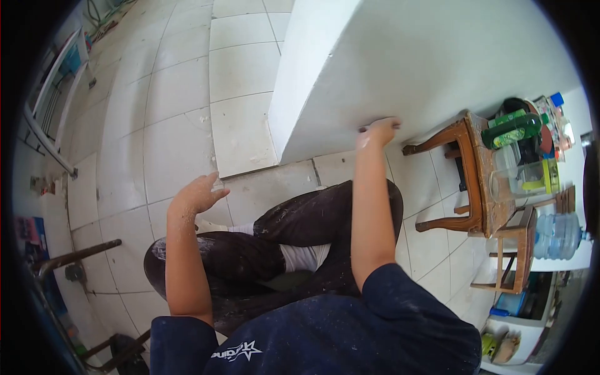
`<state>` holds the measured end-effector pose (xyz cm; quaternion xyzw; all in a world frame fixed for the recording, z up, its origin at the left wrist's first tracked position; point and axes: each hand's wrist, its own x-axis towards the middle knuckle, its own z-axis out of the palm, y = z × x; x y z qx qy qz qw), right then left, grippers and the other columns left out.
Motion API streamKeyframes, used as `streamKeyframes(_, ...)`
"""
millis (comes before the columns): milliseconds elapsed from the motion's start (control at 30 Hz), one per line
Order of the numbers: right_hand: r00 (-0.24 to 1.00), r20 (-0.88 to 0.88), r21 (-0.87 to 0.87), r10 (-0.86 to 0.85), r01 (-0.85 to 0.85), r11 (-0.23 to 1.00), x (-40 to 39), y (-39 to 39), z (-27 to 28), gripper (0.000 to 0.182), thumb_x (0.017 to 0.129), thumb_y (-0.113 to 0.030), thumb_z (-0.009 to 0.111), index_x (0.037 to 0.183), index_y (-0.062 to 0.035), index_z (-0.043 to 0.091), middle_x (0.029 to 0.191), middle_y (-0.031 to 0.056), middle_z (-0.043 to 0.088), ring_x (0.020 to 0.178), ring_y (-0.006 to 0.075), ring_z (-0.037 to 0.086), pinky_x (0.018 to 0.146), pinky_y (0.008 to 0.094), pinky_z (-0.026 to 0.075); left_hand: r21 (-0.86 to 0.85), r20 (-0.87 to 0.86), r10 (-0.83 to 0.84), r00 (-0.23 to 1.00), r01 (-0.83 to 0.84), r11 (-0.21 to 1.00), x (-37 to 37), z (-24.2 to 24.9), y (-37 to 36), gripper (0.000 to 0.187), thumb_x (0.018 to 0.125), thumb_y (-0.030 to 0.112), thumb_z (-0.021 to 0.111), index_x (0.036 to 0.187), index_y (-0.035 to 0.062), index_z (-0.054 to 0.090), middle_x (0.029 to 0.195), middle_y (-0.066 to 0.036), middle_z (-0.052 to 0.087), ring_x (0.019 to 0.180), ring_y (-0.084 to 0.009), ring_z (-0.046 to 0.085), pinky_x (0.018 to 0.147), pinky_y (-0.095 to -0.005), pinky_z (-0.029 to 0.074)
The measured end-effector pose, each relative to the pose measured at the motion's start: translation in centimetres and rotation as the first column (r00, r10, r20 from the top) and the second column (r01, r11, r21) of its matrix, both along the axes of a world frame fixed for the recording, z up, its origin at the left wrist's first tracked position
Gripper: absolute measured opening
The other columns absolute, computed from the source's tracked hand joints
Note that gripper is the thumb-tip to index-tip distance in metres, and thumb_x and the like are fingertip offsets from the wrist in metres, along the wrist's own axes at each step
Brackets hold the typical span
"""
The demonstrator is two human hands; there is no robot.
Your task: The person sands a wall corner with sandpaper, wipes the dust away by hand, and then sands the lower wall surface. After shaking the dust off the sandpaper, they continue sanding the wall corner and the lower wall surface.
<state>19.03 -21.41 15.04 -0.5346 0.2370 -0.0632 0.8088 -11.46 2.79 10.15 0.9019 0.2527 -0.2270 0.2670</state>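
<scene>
My right hand (379,131) is up against the lower part of the smooth white wall (400,69), its fingers bent and slightly blurred. A thin dark edge shows beside the fingers, but I cannot tell what it belongs to. Over my crossed legs (244,256), my left hand (199,195) hovers above the floor tiles with its fingers stretched out and thumb apart, holding nothing. White dust marks both arms and my dark trousers. The wall's narrow end face (306,69) meets the floor just ahead of me.
Pale floor tiles (178,150) surround me, with a raised tiled step (244,131) ahead. On the right, a wooden stool (472,169) carries a green bottle (515,132) and plastic containers; a blue water jug (556,236) is behind. Metal frames (53,259) stand on the left.
</scene>
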Motion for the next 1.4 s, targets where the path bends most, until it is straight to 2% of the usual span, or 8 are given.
streamKeyframes(233, 0.987, 0.055, -0.037, -0.151, 0.153, 0.987, 2.9, -0.3, -0.9, 0.055, 0.101, -0.038, 0.037, 0.141, -0.0002, 0.044, 0.139, 0.0118, 0.053, 0.122, 0.0225, 0.053, 0.101, 0.0290, 0.041, 0.029, 0.023, 0.012, 1.000, -0.012, 1.000, 0.4, 0.8, -0.4, 0.068, 0.092, 0.049, 0.057, 0.143, 0.0066, 0.042, 0.138, -0.022, 0.050, 0.128, -0.0356, 0.048, 0.103, -0.0437, 0.043)
streamKeyframes(333, 0.990, 0.040, 0.232, -0.138, 0.125, 0.965, 2.1, -0.4, 0.9, 0.050, 0.100, -0.035, 0.040, 0.143, -0.0082, 0.045, 0.144, 0.0080, 0.049, 0.125, 0.0222, 0.051, 0.104, 0.0304, 0.039, 0.000, -0.052, -0.034, 0.998, 0.034, 0.999, 0.8, 0.3, -0.6, 0.069, 0.092, 0.049, 0.057, 0.145, 0.0072, 0.040, 0.141, -0.022, 0.048, 0.131, -0.0353, 0.046, 0.103, -0.0434, 0.043)
streamKeyframes(733, 0.986, 0.163, -0.016, 0.025, -0.022, 1.000, 0.0, -0.2, -0.7, 0.061, 0.104, -0.040, 0.033, 0.141, 0.0079, 0.039, 0.148, 0.0205, 0.041, 0.134, 0.0289, 0.043, 0.108, 0.0309, 0.036, -0.027, -0.008, 0.055, 0.998, -0.056, 0.998, 0.4, 0.3, 0.0, 0.073, 0.092, 0.053, 0.055, 0.145, 0.0053, 0.040, 0.144, -0.021, 0.045, 0.134, -0.0342, 0.042, 0.110, -0.0428, 0.036)
streamKeyframes(833, 0.942, 0.167, -0.153, -0.291, 0.316, 0.936, 6.8, -0.7, -6.2, 0.055, 0.101, -0.047, 0.036, 0.134, -0.0046, 0.046, 0.125, 0.0072, 0.061, 0.097, 0.0182, 0.067, 0.078, 0.0285, 0.052, -0.065, -0.070, 0.031, 0.997, -0.036, 0.997, 0.6, 0.6, -0.5, 0.073, 0.092, 0.054, 0.054, 0.145, 0.0054, 0.040, 0.144, -0.022, 0.045, 0.135, -0.0343, 0.042, 0.110, -0.0427, 0.036)
streamKeyframes(967, 0.961, -0.201, 0.092, -0.190, 0.212, 0.973, 9.0, -4.9, -4.3, 0.048, 0.099, -0.043, 0.040, 0.132, -0.0091, 0.050, 0.120, 0.0041, 0.064, 0.095, 0.0181, 0.067, 0.077, 0.0290, 0.052, -0.069, -0.134, -0.022, 0.991, 0.013, 0.998, 0.4, 0.0, 0.2, 0.074, 0.092, 0.055, 0.053, 0.145, 0.0054, 0.039, 0.145, -0.022, 0.044, 0.134, -0.0350, 0.042, 0.110, -0.0436, 0.036)
streamKeyframes(1100, 0.966, -0.236, 0.078, -0.103, 0.125, 0.989, 4.1, -3.0, -2.6, 0.043, 0.098, -0.039, 0.044, 0.130, -0.0136, 0.054, 0.114, 0.0011, 0.068, 0.093, 0.0181, 0.067, 0.076, 0.0295, 0.051, -0.057, -0.003, 0.018, 1.000, -0.018, 0.998, 0.0, 0.2, 0.5, 0.074, 0.092, 0.055, 0.054, 0.146, 0.0068, 0.038, 0.144, -0.022, 0.045, 0.133, -0.0357, 0.043, 0.109, -0.0447, 0.037)
streamKeyframes(1300, 0.956, -0.043, -0.243, -0.289, 0.270, 0.931, 6.8, -1.8, -7.3, 0.064, 0.101, -0.047, 0.036, 0.138, 0.0044, 0.044, 0.140, 0.0167, 0.051, 0.121, 0.0245, 0.058, 0.095, 0.0298, 0.049, -0.102, -0.120, 0.035, 0.992, -0.047, 0.994, 0.2, 1.4, -0.2, 0.075, 0.091, 0.054, 0.056, 0.147, 0.0073, 0.037, 0.141, -0.021, 0.049, 0.130, -0.0351, 0.048, 0.107, -0.0440, 0.039)
streamKeyframes(1400, 0.956, -0.110, -0.159, -0.271, 0.253, 0.954, 7.5, -3.3, -6.4, 0.065, 0.101, -0.045, 0.037, 0.138, 0.0072, 0.042, 0.142, 0.0200, 0.048, 0.124, 0.0272, 0.054, 0.099, 0.0316, 0.046, -0.083, -0.174, 0.028, 0.984, -0.043, 0.996, -0.1, 1.0, 0.4, 0.074, 0.092, 0.055, 0.054, 0.146, 0.0075, 0.038, 0.143, -0.021, 0.046, 0.132, -0.0349, 0.045, 0.108, -0.0445, 0.038)
